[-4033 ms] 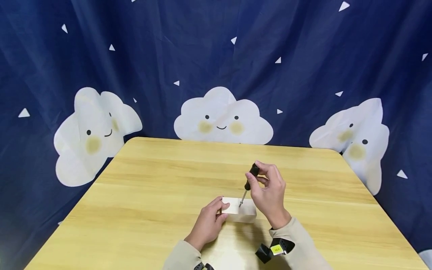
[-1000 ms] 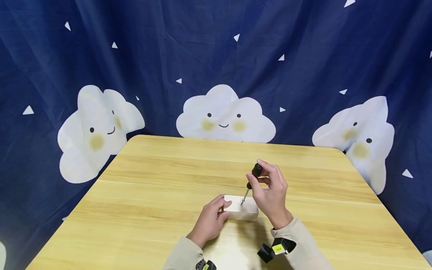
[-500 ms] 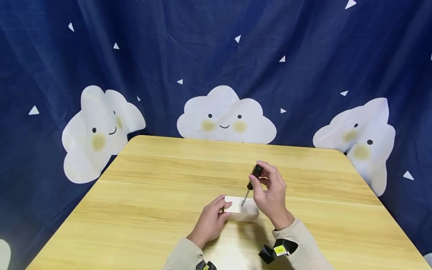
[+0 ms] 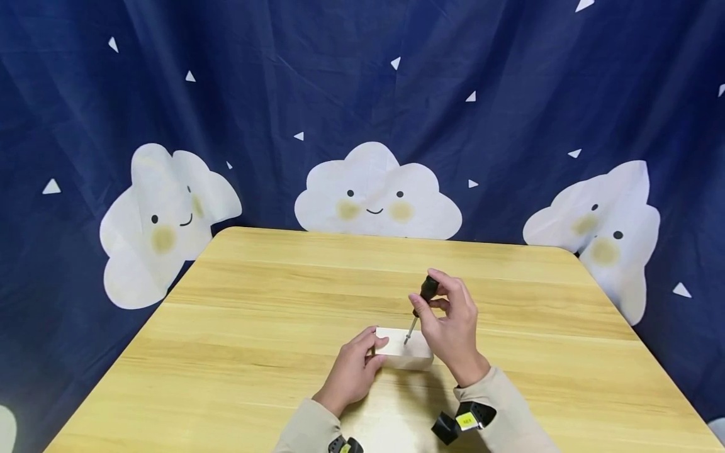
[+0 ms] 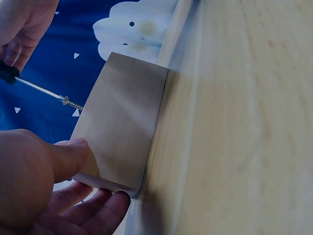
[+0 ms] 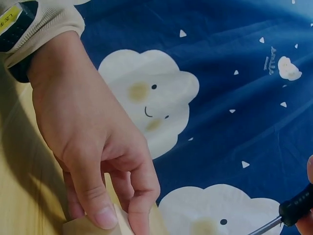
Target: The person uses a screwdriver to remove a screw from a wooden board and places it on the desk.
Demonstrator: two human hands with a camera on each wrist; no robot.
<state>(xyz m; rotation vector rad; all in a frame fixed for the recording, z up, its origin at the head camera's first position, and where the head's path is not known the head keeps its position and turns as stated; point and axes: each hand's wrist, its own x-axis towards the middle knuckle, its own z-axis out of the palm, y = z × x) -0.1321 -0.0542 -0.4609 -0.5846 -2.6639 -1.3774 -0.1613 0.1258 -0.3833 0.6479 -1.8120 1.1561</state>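
Note:
A pale wooden block (image 4: 403, 362) lies on the table, and my left hand (image 4: 352, 374) grips its left end, thumb on the near side. A screw (image 5: 74, 105) stands in the block's upper face, part of its thread showing above the wood in the left wrist view. My right hand (image 4: 453, 324) pinches the black handle of a screwdriver (image 4: 428, 288), which leans over the block with its shaft meeting the screw head. In the right wrist view the screwdriver's handle (image 6: 297, 205) shows at the lower right, while my left hand (image 6: 93, 142) is on the block.
The wood-grain table (image 4: 255, 340) reaches back to a dark blue curtain (image 4: 362, 75) with printed clouds. Black straps with camera mounts (image 4: 464, 420) sit at both wrists, the right one hanging low over the table.
My right fingers and thumb have shifted slightly on the screwdriver handle, the thumb now further left than half a second ago. The block and my left hand stay in place.

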